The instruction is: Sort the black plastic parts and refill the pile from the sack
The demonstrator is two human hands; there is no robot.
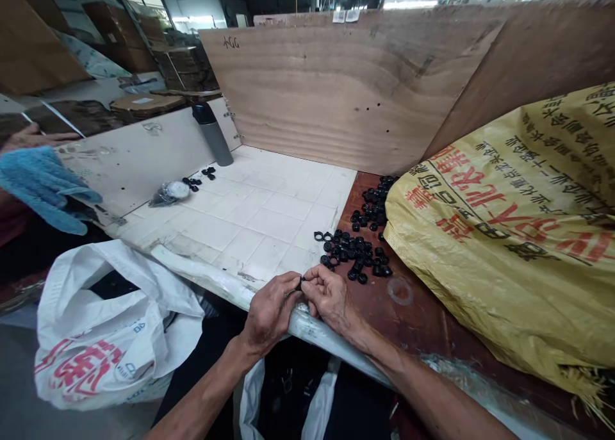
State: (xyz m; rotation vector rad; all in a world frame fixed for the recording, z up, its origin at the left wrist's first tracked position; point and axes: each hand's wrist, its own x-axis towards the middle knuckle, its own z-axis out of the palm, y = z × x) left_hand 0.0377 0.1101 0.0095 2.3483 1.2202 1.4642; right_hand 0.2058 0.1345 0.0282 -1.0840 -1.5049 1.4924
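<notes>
**A:** What do you see on the far left?

**B:** A white bag (pixel 103 337) hangs open below the bench (pixel 250 216) edge. I think it sits there so things can drop right in. Up on the bench I see a grey bottle (pixel 211 132) standing by the back board, out of the way, and a small clear packet (pixel 168 193) with a few black bits beside it.

**A:** And my hands?

**B:** They meet at the front edge of the bench. My left hand (pixel 269 312) is curled in, with fingertips pinching a tiny black ring (pixel 301 280). My right hand (pixel 329 296) is pinching the same ring from the other side. Both are closed on it, touching each other. I think I hold it low and close so I can see such a small thing well.

**A:** Where are the other rings?

**B:** A pile of rings (pixel 355 254) lies just past my right hand, on the brown part of the bench. That is near, so it is easy to grab one. More rings trail back to the yellow sack (pixel 509 235).

**A:** Why is the sack there?

**B:** It lies on its side at the right. The rings seem to spill from its mouth.
</notes>
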